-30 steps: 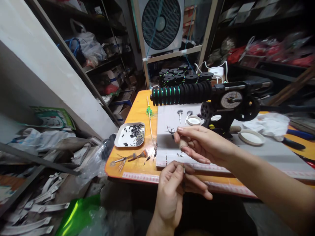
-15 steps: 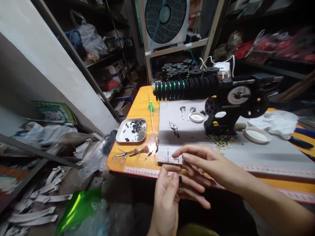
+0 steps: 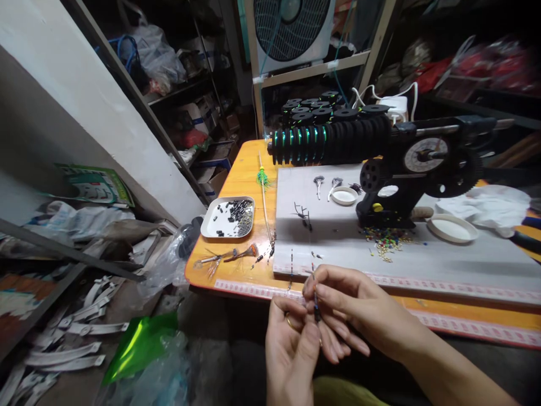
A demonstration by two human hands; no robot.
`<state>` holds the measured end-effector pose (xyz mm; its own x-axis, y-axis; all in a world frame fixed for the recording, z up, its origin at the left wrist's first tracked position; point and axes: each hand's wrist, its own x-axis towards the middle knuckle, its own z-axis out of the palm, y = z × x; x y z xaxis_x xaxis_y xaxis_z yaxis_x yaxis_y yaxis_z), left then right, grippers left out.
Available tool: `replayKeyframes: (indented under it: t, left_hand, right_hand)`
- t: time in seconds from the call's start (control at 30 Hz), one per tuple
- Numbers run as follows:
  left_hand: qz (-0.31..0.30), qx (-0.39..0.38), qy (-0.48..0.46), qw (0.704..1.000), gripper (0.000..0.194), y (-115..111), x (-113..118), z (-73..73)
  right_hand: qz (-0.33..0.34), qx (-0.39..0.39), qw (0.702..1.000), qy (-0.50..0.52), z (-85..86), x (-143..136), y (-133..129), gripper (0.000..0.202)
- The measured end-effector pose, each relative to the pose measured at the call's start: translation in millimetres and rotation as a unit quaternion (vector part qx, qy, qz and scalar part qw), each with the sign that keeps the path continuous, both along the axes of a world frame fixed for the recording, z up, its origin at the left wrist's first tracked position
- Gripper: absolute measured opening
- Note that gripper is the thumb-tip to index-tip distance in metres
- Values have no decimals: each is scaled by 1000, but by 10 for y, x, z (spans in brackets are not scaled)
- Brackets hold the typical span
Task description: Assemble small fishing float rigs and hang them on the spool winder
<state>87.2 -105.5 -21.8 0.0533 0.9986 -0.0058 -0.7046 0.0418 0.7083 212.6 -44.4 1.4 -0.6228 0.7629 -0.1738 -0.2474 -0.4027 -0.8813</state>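
My left hand [image 3: 293, 344] is at the bottom centre, below the front edge of the table, with its thumb and fingers pinching a thin dark strand [image 3: 316, 312]. From the right, my right hand [image 3: 353, 299] meets it and pinches the strand's upper part, where small orange and blue bits show. A beaded line [image 3: 291, 268] lies on the front left of the grey board [image 3: 338, 248]. Small black pieces with thin legs [image 3: 303, 214] rest farther back on the board. Colourful beads [image 3: 386, 239] are scattered below the black machine [image 3: 422, 158].
On the orange table [image 3: 236, 180], a white tray [image 3: 209, 225] holds black pieces and beads. A green-tufted stick [image 3: 265, 206] and feathery pieces [image 3: 236, 254] lie nearby. Two white dishes, one a shallow lid [image 3: 452, 228], sit near the machine. A fan [image 3: 291, 28] stands behind.
My right hand has come down and closed on the upper part of the strand. My left hand has shifted slightly right. The view has moved a little.
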Motion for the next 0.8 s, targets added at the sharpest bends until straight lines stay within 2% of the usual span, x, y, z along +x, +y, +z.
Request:
replayKeyframes:
  t: [0.23,0.37,0.57,0.8]
  left_hand:
    - [25,18,-22,999,15,-13,42,-38]
    - [46,51,-32,997,14,-16,72,-57]
    - [34,52,-47,997,17,-22,73,-73]
    - [48,56,-15,997,16,-27,58,-103]
  right_hand:
    - [-3,-10,999,32,0,-29,-33,24]
    - [-33,-12,996,77,30,-83,-87,23]
    - [-44,-48,991,117,106,-141,-116,22]
    - [-54,-75,986,142,114,-156,-120,16]
